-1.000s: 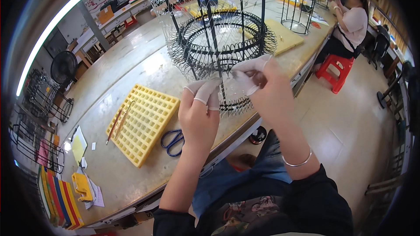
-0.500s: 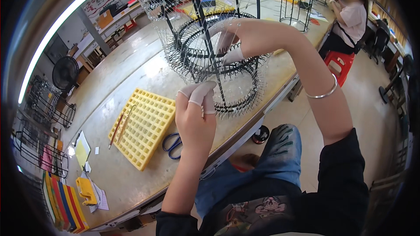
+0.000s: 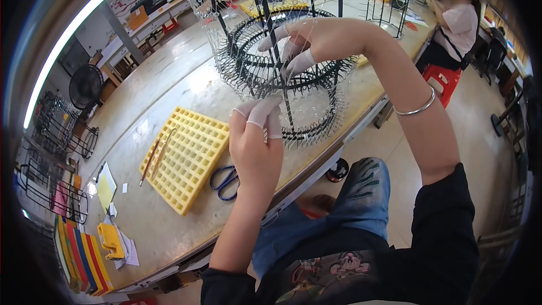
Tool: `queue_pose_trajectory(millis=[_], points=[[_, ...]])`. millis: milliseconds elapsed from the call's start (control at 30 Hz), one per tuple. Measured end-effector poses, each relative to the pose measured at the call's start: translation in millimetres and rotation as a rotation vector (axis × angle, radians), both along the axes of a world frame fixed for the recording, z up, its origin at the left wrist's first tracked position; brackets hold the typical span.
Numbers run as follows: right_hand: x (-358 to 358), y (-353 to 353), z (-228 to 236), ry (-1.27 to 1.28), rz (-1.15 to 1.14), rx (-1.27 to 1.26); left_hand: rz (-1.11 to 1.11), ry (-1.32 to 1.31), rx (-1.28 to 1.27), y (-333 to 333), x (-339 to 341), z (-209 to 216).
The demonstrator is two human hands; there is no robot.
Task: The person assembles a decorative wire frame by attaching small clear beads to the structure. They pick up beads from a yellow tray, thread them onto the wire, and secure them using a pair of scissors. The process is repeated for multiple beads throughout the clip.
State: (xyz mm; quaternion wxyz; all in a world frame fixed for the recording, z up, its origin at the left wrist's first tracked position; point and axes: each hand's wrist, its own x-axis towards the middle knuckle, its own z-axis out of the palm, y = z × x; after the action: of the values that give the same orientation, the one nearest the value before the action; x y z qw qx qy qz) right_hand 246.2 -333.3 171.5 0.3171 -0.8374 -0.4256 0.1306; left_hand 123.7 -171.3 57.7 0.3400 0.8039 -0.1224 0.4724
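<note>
I had my left fingers [image 3: 262, 112] pinched close together, white cots over their tips, at the near side of a black wire frame [image 3: 244, 73] hung with clear beaded strands. Whatever lay between those tips was too fine for me to tell. My right fingers [image 3: 299, 62], in the same white cots, were above them at about one o'clock, reaching in among the frame's uprights; thumb and forefinger stood parted, with one upright crossing near the forefinger's tip, and I could not tell whether they had hold of a strand. A silver bracelet [image 3: 418, 105] circled my right wrist. The frame stood upright on the tabletop [image 3: 149, 85], its coil-edged ring at twelve o'clock from my left fingers. At eight o'clock from them lay a yellow gridded tray [image 3: 189, 161], with a reddish-brown stick [image 3: 149, 160] and slim tweezers [image 3: 163, 154] resting on it. Just beside it, at seven o'clock, were blue-handled scissors [image 3: 226, 181], and well off at eight o'clock, a yellow dispenser [image 3: 110, 242]. Far out at two o'clock, another person [image 3: 456, 25] sat on a red stool [image 3: 443, 82].
</note>
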Motion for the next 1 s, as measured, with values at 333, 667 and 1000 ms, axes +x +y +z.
queue_pose_trajectory(millis=[333,667,1000], points=[[-63,-29,-48,-0.946,-0.381,0.520,0.002,-0.056,0.035,34,-57,-11],[-151,2,-135,-0.283,-0.759,0.768,0.292,0.652,0.340,105,-84,-96],[-123,20,-104,-0.706,-0.694,0.599,0.361,0.580,0.220,102,-79,-113]])
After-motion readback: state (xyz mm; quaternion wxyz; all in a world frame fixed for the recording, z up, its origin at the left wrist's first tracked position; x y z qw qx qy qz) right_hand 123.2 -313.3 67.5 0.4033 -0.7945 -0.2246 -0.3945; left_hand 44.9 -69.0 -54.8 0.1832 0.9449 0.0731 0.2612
